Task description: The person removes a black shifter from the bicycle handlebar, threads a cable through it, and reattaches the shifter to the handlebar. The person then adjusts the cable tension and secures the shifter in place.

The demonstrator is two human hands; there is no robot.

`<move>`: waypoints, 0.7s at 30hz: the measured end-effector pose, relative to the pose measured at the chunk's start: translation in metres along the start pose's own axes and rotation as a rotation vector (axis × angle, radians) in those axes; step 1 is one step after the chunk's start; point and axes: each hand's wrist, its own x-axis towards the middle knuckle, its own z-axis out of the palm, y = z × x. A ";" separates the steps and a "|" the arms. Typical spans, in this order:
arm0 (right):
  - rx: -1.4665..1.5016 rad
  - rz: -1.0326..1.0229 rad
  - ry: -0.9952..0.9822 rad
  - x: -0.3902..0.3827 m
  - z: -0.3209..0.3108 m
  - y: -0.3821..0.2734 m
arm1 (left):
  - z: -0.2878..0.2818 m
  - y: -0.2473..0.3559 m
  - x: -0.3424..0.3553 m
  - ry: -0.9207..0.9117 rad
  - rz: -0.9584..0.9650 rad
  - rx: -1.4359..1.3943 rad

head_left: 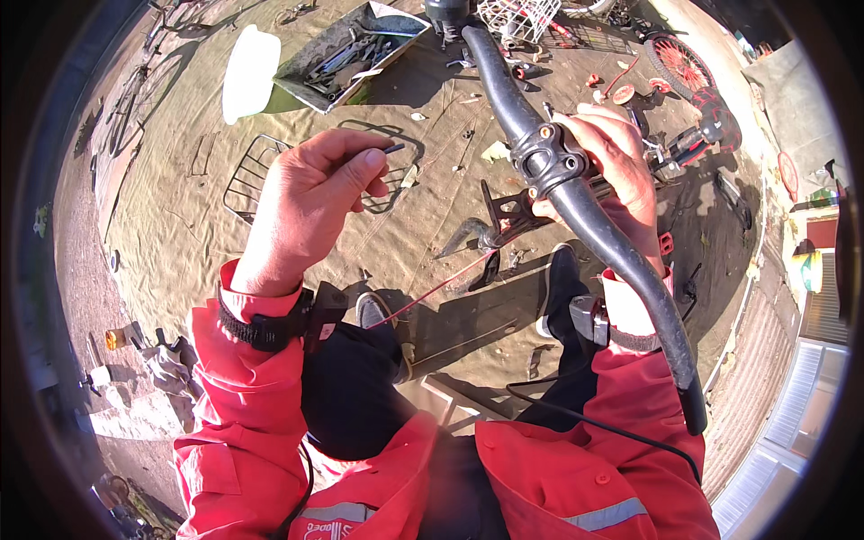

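Note:
A black bicycle handlebar [612, 229] slants across the right of the view, from the top centre down to my right forearm. Its stem clamp [547, 162] shows bolt heads on the front face. My right hand [621, 166] is closed behind the clamp, gripping the stem, which it partly hides. To the left, my left hand [328, 184] pinches a short dark rod [393, 148] between thumb and forefinger, apart from the handlebar. Most of the rod is hidden in the fingers, so its kind is unclear. Below the clamp lies a black bracket-like part [513, 214].
A tray of hand tools [378, 20] stands at the far left beside a white plastic tub [252, 72]. Wire racks [255, 180] lie on the ground cloth. A red-rimmed wheel [679, 63] and scattered bike parts are at the far right. My shoes [562, 270] stand below the handlebar.

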 end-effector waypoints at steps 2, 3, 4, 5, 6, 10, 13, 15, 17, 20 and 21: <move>0.029 0.011 0.016 -0.004 -0.003 -0.003 | 0.032 0.025 -0.008 0.006 0.077 -0.005; 0.051 0.044 0.006 -0.006 -0.005 -0.004 | 0.046 0.033 -0.013 0.025 0.125 -0.012; 0.083 0.059 -0.009 -0.008 -0.006 -0.005 | 0.059 0.040 -0.017 0.062 0.176 0.024; 0.103 0.096 -0.018 -0.010 -0.007 -0.006 | 0.070 0.046 -0.020 0.081 0.190 0.006; 0.111 0.078 -0.014 -0.009 -0.007 -0.006 | 0.080 0.050 -0.022 0.107 0.178 -0.007; 0.378 0.043 0.076 -0.008 0.003 -0.005 | 0.104 0.058 -0.022 0.106 0.224 -0.063; 0.381 0.003 0.132 -0.006 0.007 -0.004 | 0.110 0.060 -0.019 0.096 0.266 -0.026; 0.225 -0.042 0.147 -0.003 0.005 -0.002 | 0.112 0.061 -0.018 0.094 0.219 0.047; 0.180 -0.035 0.157 -0.003 0.004 -0.002 | 0.112 0.063 -0.016 0.095 0.190 0.113; 0.194 -0.010 0.183 -0.003 0.006 -0.003 | 0.111 0.067 -0.015 0.092 0.171 0.208; 0.188 -0.015 0.190 -0.003 0.006 -0.003 | 0.110 0.069 -0.015 0.083 0.161 0.239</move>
